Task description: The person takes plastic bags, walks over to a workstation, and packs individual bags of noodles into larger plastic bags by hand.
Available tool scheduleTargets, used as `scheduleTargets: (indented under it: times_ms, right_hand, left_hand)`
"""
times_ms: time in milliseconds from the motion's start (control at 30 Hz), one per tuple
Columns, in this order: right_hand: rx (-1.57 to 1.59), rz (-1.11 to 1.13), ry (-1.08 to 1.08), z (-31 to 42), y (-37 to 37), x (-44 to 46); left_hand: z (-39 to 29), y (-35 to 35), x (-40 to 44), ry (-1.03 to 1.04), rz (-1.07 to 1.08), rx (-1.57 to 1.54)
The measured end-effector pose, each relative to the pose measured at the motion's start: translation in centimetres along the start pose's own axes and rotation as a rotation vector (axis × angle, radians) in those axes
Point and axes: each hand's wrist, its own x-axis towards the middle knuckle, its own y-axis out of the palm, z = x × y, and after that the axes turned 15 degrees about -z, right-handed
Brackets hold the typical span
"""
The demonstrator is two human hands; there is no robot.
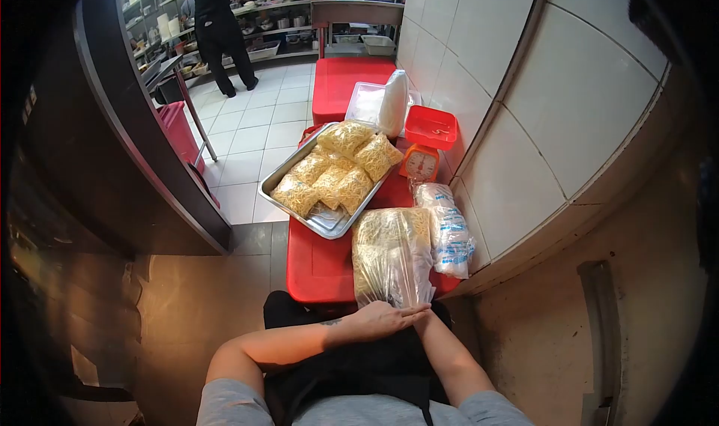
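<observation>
Bearings are taken from the hands, 12 o'clock straight ahead. The left hand (382, 319) lies across the front, fingers straight, close together and pointing to 3 o'clock, their tips over the right hand (424, 317) at about the wrist. The right hand is largely hidden; whether either hand grips the plastic cannot be told. Just beyond, at 12 o'clock, a large clear bag (391, 254) of pale, noodle-like strands lies on a red box (318, 265), its near edge at the hands. At 1 o'clock, beside that bag, lies a plastic-wrapped bundle (452, 239) with blue print. At 11 o'clock a metal tray (298, 217), set at an angle, bears smaller filled bags (329, 173) of yellow strands. Farther, near 12 o'clock, stands an orange scale (421, 165) with a red pan (427, 119). Farthest, at 11 o'clock, a co-worker (217, 29) in black stands near kitchen shelving.
</observation>
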Motion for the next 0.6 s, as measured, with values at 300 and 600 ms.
scheduleTargets:
  times_ms: [300, 600]
  right_hand:
    - [0.019, 0.126, -0.227, -1.0, -4.3, -2.1]
    - [-0.446, 0.978, 0.017, -0.6, -14.0, -3.7]
  left_hand:
    - [1.2, -0.1, -3.3, -0.011, 0.058, -0.061]
    - [10.1, -3.1, -3.4, -0.22, -0.398, -0.101]
